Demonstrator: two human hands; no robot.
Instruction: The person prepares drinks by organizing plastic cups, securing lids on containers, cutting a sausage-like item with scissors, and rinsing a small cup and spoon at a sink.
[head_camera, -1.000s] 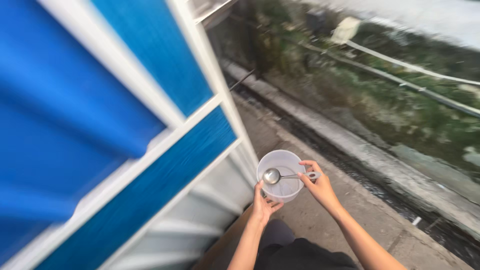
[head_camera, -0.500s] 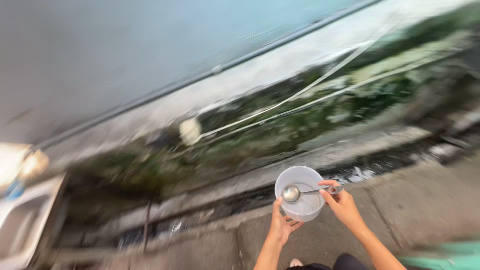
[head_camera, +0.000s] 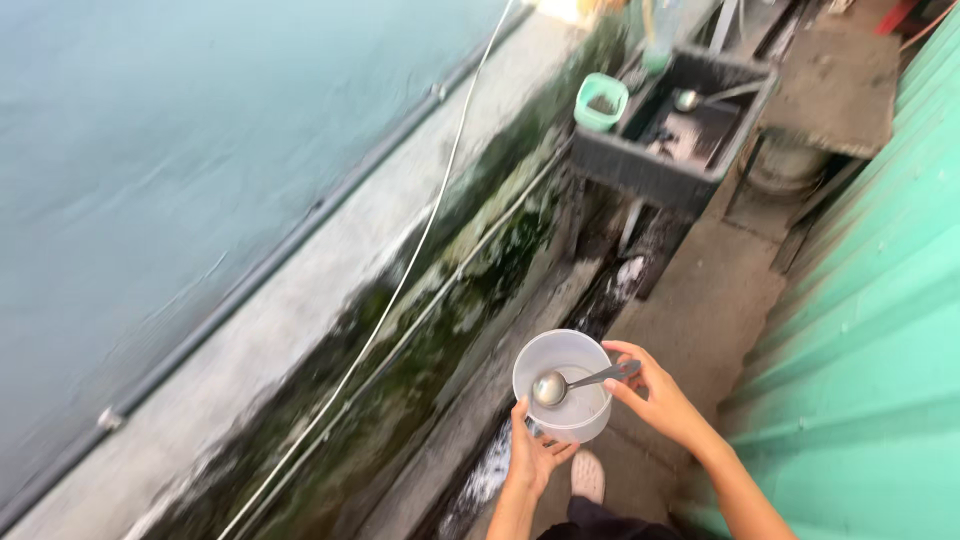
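Observation:
A white plastic bucket-like container (head_camera: 563, 362) is held in front of me over a concrete path. My left hand (head_camera: 536, 455) supports it from below at its near side. My right hand (head_camera: 655, 397) grips its right rim and pins the handle of a metal ladle (head_camera: 556, 386), whose bowl rests inside the container.
A dark stone sink (head_camera: 680, 130) stands ahead with a ladle in it and a green plastic cup (head_camera: 602, 100) on its left edge. An open drain (head_camera: 600, 300) with mossy wall runs along the left. A green corrugated wall (head_camera: 880, 330) bounds the right.
The view has swung round from a blue wall past the drain towards the sink and green wall. Both hands keep the same hold on the container and ladle.

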